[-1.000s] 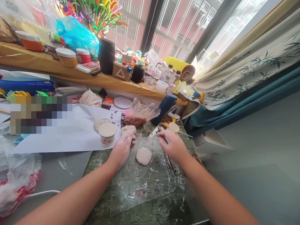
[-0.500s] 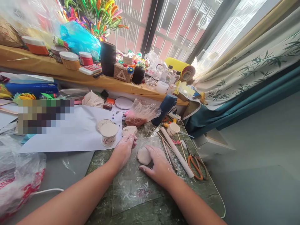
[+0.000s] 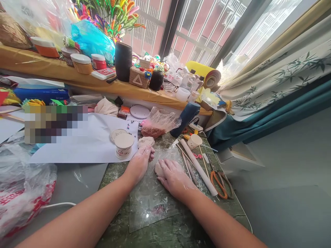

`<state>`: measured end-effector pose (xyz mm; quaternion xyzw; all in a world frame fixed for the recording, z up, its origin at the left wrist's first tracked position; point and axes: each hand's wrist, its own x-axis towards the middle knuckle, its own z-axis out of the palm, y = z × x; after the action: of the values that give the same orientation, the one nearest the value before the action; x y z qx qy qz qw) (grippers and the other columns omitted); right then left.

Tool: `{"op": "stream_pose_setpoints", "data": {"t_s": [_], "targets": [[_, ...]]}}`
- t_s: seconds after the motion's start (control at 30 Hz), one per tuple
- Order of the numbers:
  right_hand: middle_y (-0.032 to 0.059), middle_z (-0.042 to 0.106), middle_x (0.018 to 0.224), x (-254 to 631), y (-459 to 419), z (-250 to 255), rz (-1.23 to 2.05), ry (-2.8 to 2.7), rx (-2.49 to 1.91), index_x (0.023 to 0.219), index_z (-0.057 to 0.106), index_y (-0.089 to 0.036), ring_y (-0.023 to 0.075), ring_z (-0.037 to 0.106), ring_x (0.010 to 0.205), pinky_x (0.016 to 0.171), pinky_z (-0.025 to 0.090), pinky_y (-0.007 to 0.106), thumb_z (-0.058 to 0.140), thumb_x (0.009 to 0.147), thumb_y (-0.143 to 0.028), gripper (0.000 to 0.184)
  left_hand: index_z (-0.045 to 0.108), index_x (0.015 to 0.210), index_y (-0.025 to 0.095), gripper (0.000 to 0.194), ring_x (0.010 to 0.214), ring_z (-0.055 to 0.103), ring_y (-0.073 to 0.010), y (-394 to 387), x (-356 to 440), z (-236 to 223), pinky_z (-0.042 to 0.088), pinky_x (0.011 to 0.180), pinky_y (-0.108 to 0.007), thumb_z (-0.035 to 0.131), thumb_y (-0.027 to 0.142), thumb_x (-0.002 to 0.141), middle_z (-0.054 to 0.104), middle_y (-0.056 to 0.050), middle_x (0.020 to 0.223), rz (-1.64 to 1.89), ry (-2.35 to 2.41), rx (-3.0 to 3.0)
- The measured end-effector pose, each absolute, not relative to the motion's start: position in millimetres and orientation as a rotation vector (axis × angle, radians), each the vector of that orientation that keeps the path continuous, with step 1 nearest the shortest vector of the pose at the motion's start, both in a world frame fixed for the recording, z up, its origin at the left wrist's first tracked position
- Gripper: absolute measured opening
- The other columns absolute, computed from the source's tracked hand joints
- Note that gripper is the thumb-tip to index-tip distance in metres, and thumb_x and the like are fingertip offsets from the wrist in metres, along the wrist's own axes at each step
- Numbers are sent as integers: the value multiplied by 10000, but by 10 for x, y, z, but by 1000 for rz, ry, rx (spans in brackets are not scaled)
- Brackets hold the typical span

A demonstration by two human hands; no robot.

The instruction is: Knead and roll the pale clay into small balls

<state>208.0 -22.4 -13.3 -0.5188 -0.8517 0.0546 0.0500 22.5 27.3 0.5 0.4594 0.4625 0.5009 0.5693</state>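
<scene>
My right hand (image 3: 172,177) lies flat over a round, pale clay disc (image 3: 157,169), fingers stretched out and covering most of it. The disc rests on a clear, dusty plastic sheet (image 3: 144,203). Left of it, my left hand (image 3: 141,162) is closed with its fingers curled in; whatever they may hold is hidden. Just beyond those fingers sits a rough lump of clay (image 3: 146,141); I cannot tell whether they touch it. White powder coats both hands. A paper cup (image 3: 123,152) topped by a flat clay disc (image 3: 124,140) stands to the left.
Right of the sheet lie a rolling pin (image 3: 200,168), thin sticks and orange-handled scissors (image 3: 219,185). Behind are a paper cup (image 3: 194,141), a plastic bag of brown material (image 3: 153,130) and a dark blue cylinder (image 3: 185,119). White paper (image 3: 77,148) covers the left.
My right hand has shifted left onto the clay disc and now covers most of it, where before it was at its right edge. The left hand stays closed near the lump.
</scene>
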Motion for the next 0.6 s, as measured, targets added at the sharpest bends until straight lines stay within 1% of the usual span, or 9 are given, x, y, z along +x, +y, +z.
{"op": "stream_pose_setpoints", "data": {"t_s": [0.13,0.2,0.27,0.33,0.47,0.6], "targets": [[211,555,1446,2074,-259,-141,226,-2520,-1581,1502,457,-152,381,515,1308,1092,432,565,576,946,-346,601,613,798,202,365,700,552,-195,267,236,14,507,739,-345,504,535,900,594,-32,740,1172,1089,1082],[201,517,1493,2052,-291,-141,284,-2454,-1575,1536,399,-143,370,465,1367,1133,390,564,588,934,-356,665,608,800,201,369,704,552,-193,267,238,15,506,739,-339,498,539,899,590,-30,742,1170,1092,1084],[196,470,1542,2023,-318,-151,330,-2385,-1575,1561,346,-130,370,411,1417,1171,340,571,616,917,-404,750,603,807,201,366,708,549,-190,268,238,16,506,746,-333,491,537,900,587,-29,750,1159,1100,1094],[193,456,1557,2003,-329,-166,366,-2332,-1581,1557,350,-129,373,387,1437,1192,306,578,643,900,-450,788,600,820,202,361,718,550,-189,267,238,15,505,758,-330,482,532,905,590,-30,767,1139,1109,1111],[179,487,1534,2028,-289,-177,437,-2347,-1518,1522,408,-148,352,398,1431,1195,299,571,638,908,-414,708,596,842,202,352,750,560,-193,263,237,-1,504,791,-335,443,504,935,589,-27,784,1131,1151,1151],[178,487,1522,2091,-229,-150,486,-2423,-1444,1482,452,-132,343,404,1407,1193,302,553,636,905,-399,662,590,839,207,347,763,568,-199,268,241,-28,496,806,-340,413,483,952,580,-22,774,1128,1194,1177]]}}
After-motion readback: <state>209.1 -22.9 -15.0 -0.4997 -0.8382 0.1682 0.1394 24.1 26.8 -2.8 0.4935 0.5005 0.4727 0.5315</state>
